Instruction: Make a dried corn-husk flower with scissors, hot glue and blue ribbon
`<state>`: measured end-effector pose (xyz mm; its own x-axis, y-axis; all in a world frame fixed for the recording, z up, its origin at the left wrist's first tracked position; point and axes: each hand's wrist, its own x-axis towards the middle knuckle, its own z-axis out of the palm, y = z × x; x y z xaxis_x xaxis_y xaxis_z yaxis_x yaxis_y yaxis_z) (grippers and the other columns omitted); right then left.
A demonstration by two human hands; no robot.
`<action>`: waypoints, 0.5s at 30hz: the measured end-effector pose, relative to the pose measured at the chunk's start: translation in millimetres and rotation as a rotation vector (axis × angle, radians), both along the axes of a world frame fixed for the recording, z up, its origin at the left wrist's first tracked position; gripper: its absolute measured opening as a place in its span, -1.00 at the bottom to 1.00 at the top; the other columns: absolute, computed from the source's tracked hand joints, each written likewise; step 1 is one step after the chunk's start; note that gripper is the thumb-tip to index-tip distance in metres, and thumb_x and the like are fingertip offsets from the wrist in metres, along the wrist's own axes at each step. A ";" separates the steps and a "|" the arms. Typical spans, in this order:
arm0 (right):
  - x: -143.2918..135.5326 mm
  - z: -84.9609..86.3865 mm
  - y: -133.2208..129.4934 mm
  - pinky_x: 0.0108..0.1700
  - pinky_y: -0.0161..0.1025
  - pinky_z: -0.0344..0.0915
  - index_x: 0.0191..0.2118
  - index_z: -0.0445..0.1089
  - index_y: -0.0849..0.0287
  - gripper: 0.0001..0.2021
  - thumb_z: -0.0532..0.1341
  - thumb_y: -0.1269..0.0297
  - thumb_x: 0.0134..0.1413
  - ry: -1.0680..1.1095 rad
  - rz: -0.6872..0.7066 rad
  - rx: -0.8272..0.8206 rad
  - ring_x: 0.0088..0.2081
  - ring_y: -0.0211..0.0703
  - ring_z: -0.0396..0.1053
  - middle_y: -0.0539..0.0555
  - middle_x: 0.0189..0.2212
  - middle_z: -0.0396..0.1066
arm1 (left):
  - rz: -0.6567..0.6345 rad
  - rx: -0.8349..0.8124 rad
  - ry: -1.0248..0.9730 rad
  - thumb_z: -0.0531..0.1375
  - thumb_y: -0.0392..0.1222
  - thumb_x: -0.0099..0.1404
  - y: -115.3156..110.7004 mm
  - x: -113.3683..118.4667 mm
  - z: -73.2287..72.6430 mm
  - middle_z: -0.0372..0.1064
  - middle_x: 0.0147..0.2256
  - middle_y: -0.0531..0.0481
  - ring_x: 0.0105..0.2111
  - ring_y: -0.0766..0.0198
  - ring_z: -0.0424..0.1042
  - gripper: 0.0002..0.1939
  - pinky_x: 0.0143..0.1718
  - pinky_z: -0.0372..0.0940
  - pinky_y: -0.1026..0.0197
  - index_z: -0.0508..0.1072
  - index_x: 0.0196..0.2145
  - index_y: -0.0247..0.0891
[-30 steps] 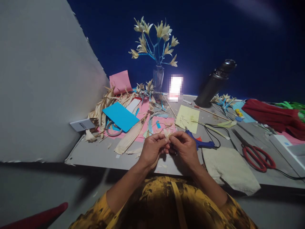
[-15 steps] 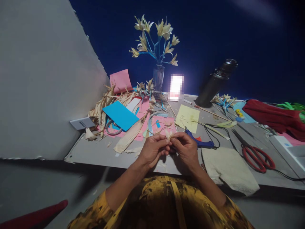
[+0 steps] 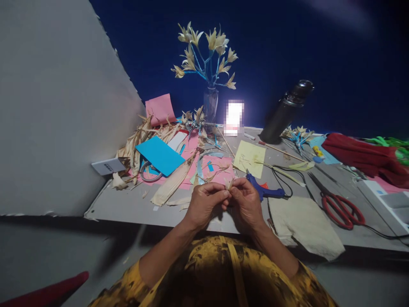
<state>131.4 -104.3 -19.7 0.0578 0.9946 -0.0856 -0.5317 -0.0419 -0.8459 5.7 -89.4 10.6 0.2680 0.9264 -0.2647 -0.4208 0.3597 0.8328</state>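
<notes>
Close together over the front of the table, my left hand [image 3: 204, 204] and my right hand [image 3: 246, 199] both pinch a small cream flower [image 3: 229, 183] that looks made of dried husk. Its petals stick up between the fingertips, while its base is hidden by them. Just right of my right hand lies a blue glue gun [image 3: 266, 192] with a dark cord. Beyond my fingers, pink paper [image 3: 220, 164] carries thin dry scraps. A pale strip of husk [image 3: 172, 184] lies to the left of my left hand.
Red-handled scissors [image 3: 343, 211] and a pale folded cloth [image 3: 303, 224] lie at the right. Behind stand a glass vase [image 3: 211, 104] of similar flowers, a glowing blurred screen [image 3: 234, 117] and a dark flask [image 3: 286, 113]. Blue card [image 3: 160, 155] and husks [image 3: 129, 147] are heaped left.
The flower has turned slightly between my fingers, its petals now leaning a little right. My hands stay together in nearly the same place. The whole view has shifted slightly.
</notes>
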 end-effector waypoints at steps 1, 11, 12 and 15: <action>-0.4 -0.5 0.0 -0.54 -0.26 0.39 -0.30 0.37 0.05 -0.67 0.49 0.09 -0.07 0.003 -0.006 0.009 -0.59 -0.24 0.37 -0.11 -0.52 0.43 | -0.002 -0.005 -0.016 0.48 -0.21 -0.05 -0.7 0.3 0.0 0.43 -0.62 -0.02 -0.65 0.40 0.37 -0.78 -0.58 0.31 0.37 0.54 -0.53 -0.37; 1.8 -5.9 0.6 -0.53 -0.36 0.35 -0.36 0.44 0.11 -0.73 0.51 0.15 -0.09 -0.026 -0.045 0.083 -0.52 -0.30 0.36 -0.07 -0.42 0.40 | -0.045 -0.102 -0.147 0.51 -0.23 -0.12 -1.0 1.1 -3.0 0.36 -0.64 0.07 -0.68 0.45 0.30 -0.72 -0.64 0.20 0.42 0.49 -0.55 -0.36; 1.5 -6.0 0.7 -0.54 -0.35 0.35 -0.36 0.43 0.10 -0.73 0.50 0.15 -0.08 -0.017 -0.039 0.077 -0.54 -0.30 0.35 -0.07 -0.44 0.40 | -0.034 -0.102 -0.140 0.51 -0.22 -0.12 -1.1 1.8 -3.3 0.36 -0.63 0.07 -0.67 0.46 0.29 -0.72 -0.64 0.20 0.42 0.50 -0.54 -0.36; 0.1 -7.5 1.3 -0.53 -0.35 0.35 -0.37 0.40 0.10 -0.72 0.49 0.16 -0.06 -0.020 -0.060 0.068 -0.54 -0.30 0.34 -0.08 -0.45 0.39 | 0.018 -0.079 -0.098 0.51 -0.19 -0.11 -1.6 4.5 -4.6 0.36 -0.63 0.07 -0.66 0.48 0.27 -0.73 -0.64 0.19 0.43 0.53 -0.52 -0.37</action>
<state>131.5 -103.0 -27.1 0.1184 0.9928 -0.0160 -0.5141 0.0475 -0.8564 10.2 -91.0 6.0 0.2794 0.9087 -0.3100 -0.5060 0.4138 0.7568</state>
